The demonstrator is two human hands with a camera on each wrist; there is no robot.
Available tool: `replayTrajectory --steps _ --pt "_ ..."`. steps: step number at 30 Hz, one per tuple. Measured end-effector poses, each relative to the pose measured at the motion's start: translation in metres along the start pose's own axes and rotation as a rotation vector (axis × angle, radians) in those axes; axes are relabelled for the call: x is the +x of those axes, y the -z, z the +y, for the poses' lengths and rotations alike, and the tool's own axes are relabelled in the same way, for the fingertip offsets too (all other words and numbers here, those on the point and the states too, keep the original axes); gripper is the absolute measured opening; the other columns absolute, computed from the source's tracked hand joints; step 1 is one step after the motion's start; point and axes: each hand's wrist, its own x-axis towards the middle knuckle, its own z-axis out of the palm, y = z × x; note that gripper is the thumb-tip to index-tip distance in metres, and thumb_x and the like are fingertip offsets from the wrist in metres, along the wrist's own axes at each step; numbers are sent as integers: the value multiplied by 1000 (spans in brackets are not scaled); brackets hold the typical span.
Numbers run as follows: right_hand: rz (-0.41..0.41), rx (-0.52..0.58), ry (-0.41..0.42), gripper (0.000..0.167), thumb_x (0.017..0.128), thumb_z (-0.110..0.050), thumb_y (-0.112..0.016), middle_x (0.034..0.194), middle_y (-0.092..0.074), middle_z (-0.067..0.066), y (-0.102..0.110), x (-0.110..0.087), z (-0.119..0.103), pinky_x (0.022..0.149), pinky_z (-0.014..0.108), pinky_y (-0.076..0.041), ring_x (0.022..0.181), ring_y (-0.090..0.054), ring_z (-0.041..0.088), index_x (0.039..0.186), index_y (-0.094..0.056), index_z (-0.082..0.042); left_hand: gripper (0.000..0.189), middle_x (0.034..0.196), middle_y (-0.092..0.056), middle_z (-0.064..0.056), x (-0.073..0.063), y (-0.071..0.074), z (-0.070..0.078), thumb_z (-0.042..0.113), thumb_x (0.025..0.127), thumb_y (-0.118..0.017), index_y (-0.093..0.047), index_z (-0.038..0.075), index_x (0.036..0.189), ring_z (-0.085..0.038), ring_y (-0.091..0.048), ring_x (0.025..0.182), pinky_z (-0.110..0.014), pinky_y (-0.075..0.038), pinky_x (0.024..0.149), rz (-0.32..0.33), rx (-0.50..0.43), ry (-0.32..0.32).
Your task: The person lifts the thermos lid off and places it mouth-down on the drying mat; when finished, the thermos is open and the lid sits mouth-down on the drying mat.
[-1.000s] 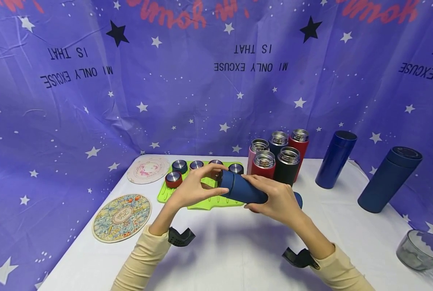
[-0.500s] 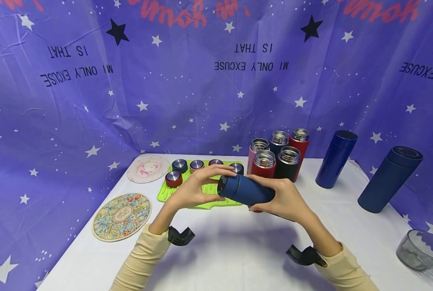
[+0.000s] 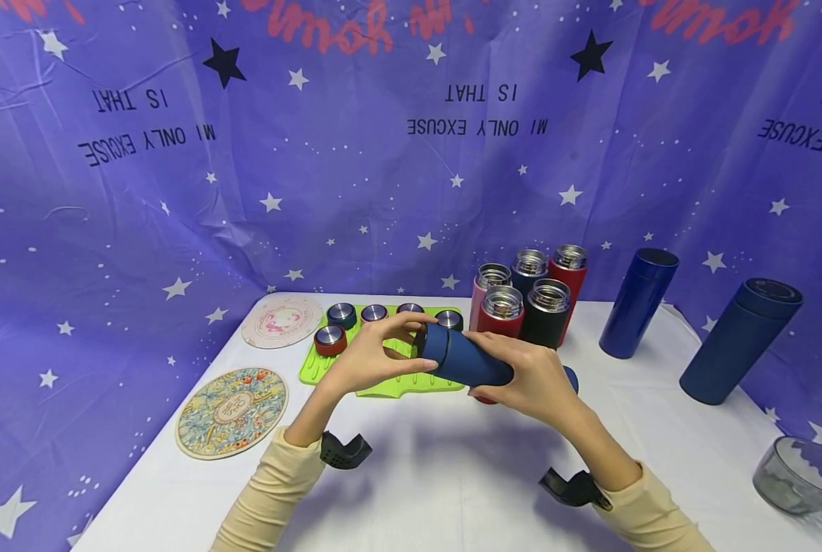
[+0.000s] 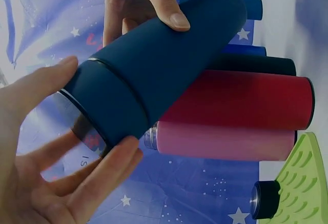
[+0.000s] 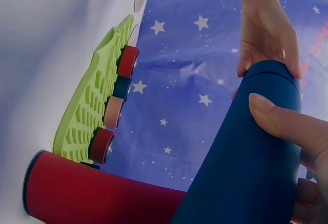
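A dark blue thermos bottle (image 3: 476,360) is held tilted above the table, its lid (image 4: 108,101) end toward the left. My left hand (image 3: 376,356) pinches that lid between thumb and fingers; a dark seam shows between lid and body. Around the bottle's body my right hand (image 3: 531,376) is wrapped, thumb on the near side. In the right wrist view the thumb (image 5: 279,121) lies along the body, close below the lid. Behind the bottle stand several lidless thermoses, among them a red one (image 3: 501,314) and a black one (image 3: 546,313).
Several bottle lids, one of them red (image 3: 330,340), sit on a green drying mat (image 3: 383,387). Two round coasters lie left, one floral (image 3: 233,412). Two lidded blue thermoses, one glossy (image 3: 637,303) and one matte (image 3: 738,341), stand right, near a glass bowl (image 3: 794,475).
The bottle dipped toward the right hand and shifted slightly right, then came back left. The left fingers loosened off the lid's side and closed on it again.
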Motion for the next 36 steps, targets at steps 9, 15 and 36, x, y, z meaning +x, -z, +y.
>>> replayTrajectory --steps 9,15,36 --pt "-93 146 -67 80 63 -44 -89 113 -69 1 5 0 7 75 37 -56 89 -65 15 134 -60 -21 68 134 -51 -19 2 2 -5 -3 73 -82 -51 -3 133 -27 -49 124 -48 -52 91 -125 10 -238" --pt "-166 214 -121 80 64 -48 -87 114 -68 0 11 1 9 76 35 -56 90 -64 13 135 -58 -26 60 136 -50 -22 3 2 -10 -8 73 -79 -56 -4 127 -27 -45 129 -48 -52 90 -145 32 -344" --pt "-101 121 -53 82 61 -43 -90 113 -69 -1 11 1 2 75 36 -56 89 -65 14 135 -59 -24 68 134 -54 -8 5 -1 -24 2 74 -83 -53 5 135 -23 -52 120 -42 -54 87 -98 -8 -230"
